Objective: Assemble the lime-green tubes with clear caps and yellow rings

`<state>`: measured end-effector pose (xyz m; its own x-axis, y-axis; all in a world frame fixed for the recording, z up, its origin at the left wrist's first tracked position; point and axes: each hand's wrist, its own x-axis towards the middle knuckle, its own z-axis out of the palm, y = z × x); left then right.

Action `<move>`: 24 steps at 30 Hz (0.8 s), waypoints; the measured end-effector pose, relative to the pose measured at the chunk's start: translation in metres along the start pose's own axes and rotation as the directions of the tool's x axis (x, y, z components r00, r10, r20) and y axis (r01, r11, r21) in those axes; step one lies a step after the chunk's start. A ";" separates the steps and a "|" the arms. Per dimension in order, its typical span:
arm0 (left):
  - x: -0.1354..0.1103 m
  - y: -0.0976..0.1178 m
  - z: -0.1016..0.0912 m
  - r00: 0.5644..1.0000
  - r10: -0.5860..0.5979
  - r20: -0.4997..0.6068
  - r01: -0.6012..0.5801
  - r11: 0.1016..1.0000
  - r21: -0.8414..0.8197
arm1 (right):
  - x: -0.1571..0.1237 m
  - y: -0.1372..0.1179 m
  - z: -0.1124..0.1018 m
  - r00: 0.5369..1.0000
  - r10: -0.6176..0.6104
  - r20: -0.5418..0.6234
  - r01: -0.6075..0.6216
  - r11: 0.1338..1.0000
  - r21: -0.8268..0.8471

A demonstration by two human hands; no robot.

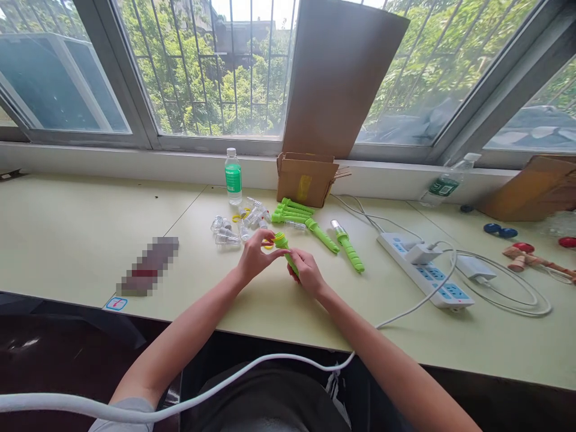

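Note:
My right hand (pixel 306 271) is wrapped round a green ribbed handle (pixel 284 245) held just above the table. My left hand (pixel 256 255) pinches at the top end of that handle, near a small yellow ring (pixel 268 244). Behind my hands lie several clear plastic caps (pixel 227 231) and a pile of green handles (pixel 292 211). Two more green handles (pixel 351 252) lie to the right, one with a clear cap on its end.
A water bottle (pixel 233 176) and an open cardboard box (pixel 306 177) stand at the back by the window sill. A white power strip (pixel 427 270) with cables lies right. Wooden toys (pixel 524 255) sit far right. A blurred dark object (pixel 148 265) lies left.

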<state>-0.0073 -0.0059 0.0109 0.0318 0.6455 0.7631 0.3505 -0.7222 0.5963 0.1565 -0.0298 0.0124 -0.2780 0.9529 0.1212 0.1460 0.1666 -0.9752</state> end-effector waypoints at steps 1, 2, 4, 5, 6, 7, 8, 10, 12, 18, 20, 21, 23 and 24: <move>0.000 0.000 0.000 1.000 0.004 0.000 -0.004 1.000 0.006 | -0.001 -0.001 0.000 1.000 0.021 0.019 -0.021 0.999 0.034; 0.001 0.000 -0.001 1.000 0.006 -0.001 -0.006 1.000 0.010 | -0.001 -0.002 0.000 0.999 0.040 0.034 -0.042 0.997 0.065; 0.001 -0.001 -0.002 1.000 0.004 0.004 -0.004 1.000 0.014 | -0.002 -0.003 0.000 0.996 0.067 0.051 -0.072 0.991 0.109; 0.001 -0.002 -0.002 1.000 0.002 0.008 -0.002 1.000 0.016 | -0.002 -0.004 0.000 0.996 0.073 0.056 -0.080 0.989 0.124; 0.002 -0.002 -0.002 1.000 0.001 0.012 -0.001 1.000 0.017 | -0.002 -0.004 0.000 0.995 0.078 0.060 -0.085 0.987 0.134; 0.002 -0.003 -0.002 1.000 0.000 0.016 0.000 1.000 0.017 | -0.002 -0.005 0.000 0.995 0.081 0.066 -0.090 0.986 0.142; 0.002 -0.003 -0.002 1.000 0.000 0.020 0.000 1.000 0.017 | -0.002 -0.005 0.000 0.994 0.085 0.071 -0.095 0.984 0.149; 0.002 -0.003 -0.002 1.000 0.000 0.022 0.000 1.000 0.019 | -0.002 -0.005 0.000 0.993 0.091 0.077 -0.103 0.982 0.158; 0.002 -0.003 -0.001 1.000 -0.004 0.022 0.003 1.000 0.026 | -0.002 -0.006 0.001 0.993 0.093 0.073 -0.104 0.982 0.160; 0.001 -0.001 0.000 0.999 -0.037 0.026 0.037 0.999 0.017 | -0.001 -0.005 0.000 0.995 0.077 0.063 -0.084 0.989 0.122; 0.001 -0.001 0.000 0.997 -0.061 0.039 0.061 0.998 0.002 | 0.000 -0.004 -0.001 0.995 0.084 0.056 -0.090 0.990 0.106; 0.001 -0.001 0.000 0.997 -0.069 0.044 0.069 0.998 -0.002 | 0.000 -0.003 0.000 0.995 0.090 0.051 -0.095 0.990 0.101; 0.002 -0.001 0.000 0.996 -0.072 0.042 0.072 0.997 -0.001 | 0.001 -0.002 0.000 0.994 0.098 0.039 -0.101 0.990 0.098; 0.002 -0.002 0.000 0.997 -0.069 0.038 0.069 0.998 0.005 | 0.001 -0.002 0.000 0.994 0.099 0.034 -0.102 0.990 0.098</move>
<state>-0.0074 -0.0035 0.0111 0.0426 0.7028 0.7101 0.3561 -0.6747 0.6465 0.1561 -0.0293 0.0144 -0.2947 0.9554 0.0175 0.0796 0.0428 -0.9959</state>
